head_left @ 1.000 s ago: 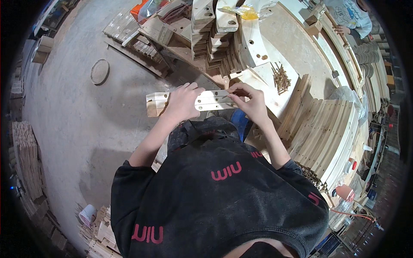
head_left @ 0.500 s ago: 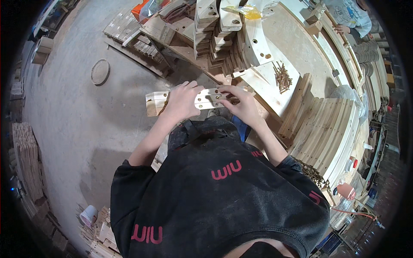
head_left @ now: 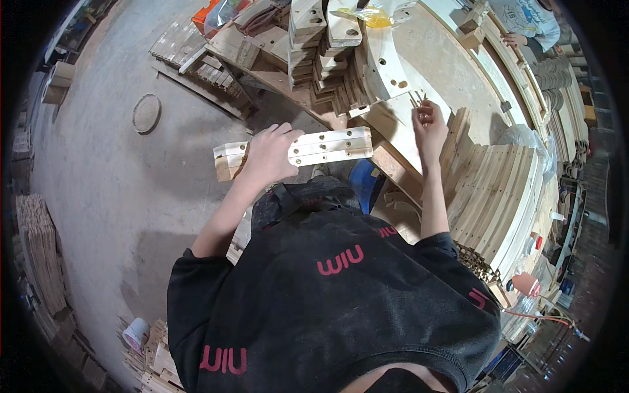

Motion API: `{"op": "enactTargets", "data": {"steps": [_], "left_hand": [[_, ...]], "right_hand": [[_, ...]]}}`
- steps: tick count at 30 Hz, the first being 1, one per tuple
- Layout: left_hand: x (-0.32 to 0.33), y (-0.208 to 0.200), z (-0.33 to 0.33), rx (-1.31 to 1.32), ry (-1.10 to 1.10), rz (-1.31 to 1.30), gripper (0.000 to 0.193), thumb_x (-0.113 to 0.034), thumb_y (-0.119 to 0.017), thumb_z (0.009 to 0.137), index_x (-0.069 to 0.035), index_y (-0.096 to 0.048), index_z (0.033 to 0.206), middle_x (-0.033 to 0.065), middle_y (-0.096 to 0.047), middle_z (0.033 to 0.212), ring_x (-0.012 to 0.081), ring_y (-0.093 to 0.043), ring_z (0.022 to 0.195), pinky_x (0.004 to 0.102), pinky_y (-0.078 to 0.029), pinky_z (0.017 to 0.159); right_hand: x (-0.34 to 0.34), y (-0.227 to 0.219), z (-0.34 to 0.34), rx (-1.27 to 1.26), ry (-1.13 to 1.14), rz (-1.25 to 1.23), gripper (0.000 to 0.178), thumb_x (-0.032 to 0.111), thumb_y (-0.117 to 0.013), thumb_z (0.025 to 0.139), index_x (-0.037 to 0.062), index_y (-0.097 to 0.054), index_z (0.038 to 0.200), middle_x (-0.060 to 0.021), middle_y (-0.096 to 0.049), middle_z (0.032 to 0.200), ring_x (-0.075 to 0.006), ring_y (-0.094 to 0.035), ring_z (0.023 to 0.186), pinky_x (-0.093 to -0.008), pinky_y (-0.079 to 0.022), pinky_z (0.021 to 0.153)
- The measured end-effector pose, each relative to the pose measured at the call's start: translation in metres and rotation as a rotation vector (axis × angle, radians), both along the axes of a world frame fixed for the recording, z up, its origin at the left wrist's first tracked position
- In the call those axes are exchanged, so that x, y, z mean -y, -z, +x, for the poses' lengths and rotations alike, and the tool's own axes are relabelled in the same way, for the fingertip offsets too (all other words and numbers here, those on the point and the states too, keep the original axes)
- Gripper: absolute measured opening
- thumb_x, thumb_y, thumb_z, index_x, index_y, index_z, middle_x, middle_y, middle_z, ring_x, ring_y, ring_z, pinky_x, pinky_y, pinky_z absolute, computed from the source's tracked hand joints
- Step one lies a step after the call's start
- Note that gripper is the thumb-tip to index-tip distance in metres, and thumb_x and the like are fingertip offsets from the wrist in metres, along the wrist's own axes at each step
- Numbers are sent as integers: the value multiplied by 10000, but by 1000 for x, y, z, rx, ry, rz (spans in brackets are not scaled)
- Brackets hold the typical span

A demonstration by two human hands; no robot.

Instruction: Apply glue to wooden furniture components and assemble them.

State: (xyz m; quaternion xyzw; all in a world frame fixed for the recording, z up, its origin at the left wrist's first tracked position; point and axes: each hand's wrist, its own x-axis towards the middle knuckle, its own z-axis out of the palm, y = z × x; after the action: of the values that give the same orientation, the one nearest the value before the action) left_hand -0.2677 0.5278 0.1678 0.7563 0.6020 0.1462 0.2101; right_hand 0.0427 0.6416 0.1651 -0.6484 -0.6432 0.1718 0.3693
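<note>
My left hand is wrapped over a pair of pale wooden strips lying side by side, with rows of drilled holes along them. It holds them in front of my body, their left ends poking out past my wrist. My right hand is at the bench with its fingers curled around the pile of brass-coloured screws. A few screws stick up beyond the fingertips; the hand hides most of the pile.
Stacked curved wooden parts stand on the bench ahead, a yellow plastic bag on top. Long slats are stacked at the right. A blue bucket sits below the bench edge. Across the bench, at the far right, is another person.
My right hand has left the right end of the wooden strips and moved right and away to the screw pile. The left hand still holds the strips, whose right end is now uncovered.
</note>
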Motion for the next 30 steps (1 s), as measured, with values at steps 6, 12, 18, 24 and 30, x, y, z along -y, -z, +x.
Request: {"op": "enactTargets", "data": {"steps": [6, 12, 18, 24, 30], "left_hand": [[1, 0, 1, 5, 7, 5, 578, -161, -718, 490, -94, -601, 1053, 77, -554, 899, 279, -560, 896, 373, -475, 779], [-1, -2, 7, 9, 27, 22, 512, -141, -738, 499, -85, -618, 994, 86, -558, 877, 274, -568, 881, 374, -495, 764], [-2, -1, 9, 22, 30, -13, 571, -167, -716, 490, -88, -606, 1045, 84, -555, 893, 285, -558, 891, 375, -470, 782], [-2, -2, 12, 24, 31, 2, 562, -166, -709, 489, -87, -605, 1036, 85, -557, 887, 289, -557, 890, 377, -469, 782], [-2, 0, 14, 37, 39, -9, 552, -163, -696, 495, -90, -606, 1034, 87, -557, 883, 291, -557, 886, 381, -470, 785]], "right_hand": [[-24, 35, 56, 388, 101, -144, 298, 148, -657, 762, 92, -597, 1048, -85, -688, 920, -278, -658, 842, -370, -503, 735], [-26, 54, 50, 338, 20, -64, 295, 148, -665, 761, 95, -600, 1044, -77, -689, 885, -277, -660, 817, -371, -511, 710], [-36, 65, 45, 412, -40, 22, 288, 104, -637, 752, 98, -595, 1037, -97, -678, 787, -294, -655, 732, -401, -509, 647], [-41, 67, 42, 424, -99, 19, 260, 77, -619, 737, 80, -590, 996, -117, -663, 738, -302, -650, 696, -412, -506, 612], [-40, 72, 36, 453, -125, -30, 372, 76, -634, 707, 69, -575, 1075, -118, -670, 742, -270, -665, 690, -358, -517, 607]]}}
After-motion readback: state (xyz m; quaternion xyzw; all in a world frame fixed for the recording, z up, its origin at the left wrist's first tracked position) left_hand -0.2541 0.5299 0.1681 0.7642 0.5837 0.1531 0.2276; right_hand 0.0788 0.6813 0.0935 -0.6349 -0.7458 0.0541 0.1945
